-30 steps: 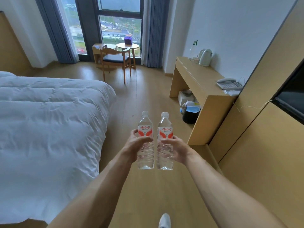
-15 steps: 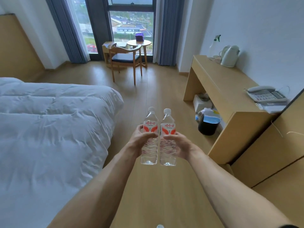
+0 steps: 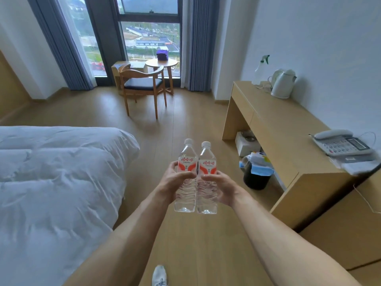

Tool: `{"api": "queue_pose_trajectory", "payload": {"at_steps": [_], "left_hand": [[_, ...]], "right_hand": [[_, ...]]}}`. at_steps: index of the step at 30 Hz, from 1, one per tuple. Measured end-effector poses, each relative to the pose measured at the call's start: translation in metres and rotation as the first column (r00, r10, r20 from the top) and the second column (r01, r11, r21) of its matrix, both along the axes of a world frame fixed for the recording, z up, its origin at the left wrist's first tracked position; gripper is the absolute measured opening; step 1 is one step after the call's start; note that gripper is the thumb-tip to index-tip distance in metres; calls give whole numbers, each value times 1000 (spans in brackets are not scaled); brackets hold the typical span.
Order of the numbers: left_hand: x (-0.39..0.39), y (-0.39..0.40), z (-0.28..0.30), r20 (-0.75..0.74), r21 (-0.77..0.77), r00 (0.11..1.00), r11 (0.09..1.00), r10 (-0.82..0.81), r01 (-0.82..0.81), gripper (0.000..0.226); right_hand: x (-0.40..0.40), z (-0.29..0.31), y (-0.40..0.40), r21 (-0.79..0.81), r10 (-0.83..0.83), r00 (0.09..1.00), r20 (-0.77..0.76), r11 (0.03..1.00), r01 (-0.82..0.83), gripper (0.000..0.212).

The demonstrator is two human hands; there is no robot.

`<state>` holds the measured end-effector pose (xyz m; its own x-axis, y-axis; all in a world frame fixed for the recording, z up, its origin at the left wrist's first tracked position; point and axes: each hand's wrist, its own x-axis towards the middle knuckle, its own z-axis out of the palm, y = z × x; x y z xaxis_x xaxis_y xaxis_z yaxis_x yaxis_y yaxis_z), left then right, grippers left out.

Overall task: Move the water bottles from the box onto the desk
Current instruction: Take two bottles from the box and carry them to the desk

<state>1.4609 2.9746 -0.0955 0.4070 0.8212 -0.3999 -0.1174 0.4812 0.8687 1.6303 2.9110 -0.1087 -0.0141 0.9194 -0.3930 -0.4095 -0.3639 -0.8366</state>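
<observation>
I have two clear bottles upright and side by side, touching, above the floor between the bed (image 3: 51,182) and the desk (image 3: 288,141). My left hand (image 3: 172,183) wraps the left bottle (image 3: 186,162); my right hand (image 3: 221,187) wraps the right bottle (image 3: 207,164). Each has a white cap, a white label with red arcs and red characters, and a ribbed lower body.

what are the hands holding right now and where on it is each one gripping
Left hand holds the left water bottle; right hand holds the right water bottle. Each grip wraps the ribbed middle, just below the label.
</observation>
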Motion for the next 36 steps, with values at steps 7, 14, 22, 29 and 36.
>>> {"api": "queue_pose_trajectory", "payload": {"at_steps": [7,14,22,29,36], "left_hand": [[56,124,-16,13,11,993,993,-121,120,75],[104,261,-12,29,8,972,973,-231,231,73],[164,355,-8,48,94,926,924,-375,370,53],[233,410,-12,-2,163,880,868,-475,469,47],[333,487,-11,-48,156,880,866,-473,474,47]], "right_hand": [[54,-15,104,-14,-107,993,43,994,107,53],[95,-4,222,-43,-220,973,65,974,223,54],[146,-2,305,-12,-325,945,46,945,326,46],[209,-15,352,-13,-399,916,51,917,400,42],[305,-21,428,3,-427,904,40,904,427,48]]}}
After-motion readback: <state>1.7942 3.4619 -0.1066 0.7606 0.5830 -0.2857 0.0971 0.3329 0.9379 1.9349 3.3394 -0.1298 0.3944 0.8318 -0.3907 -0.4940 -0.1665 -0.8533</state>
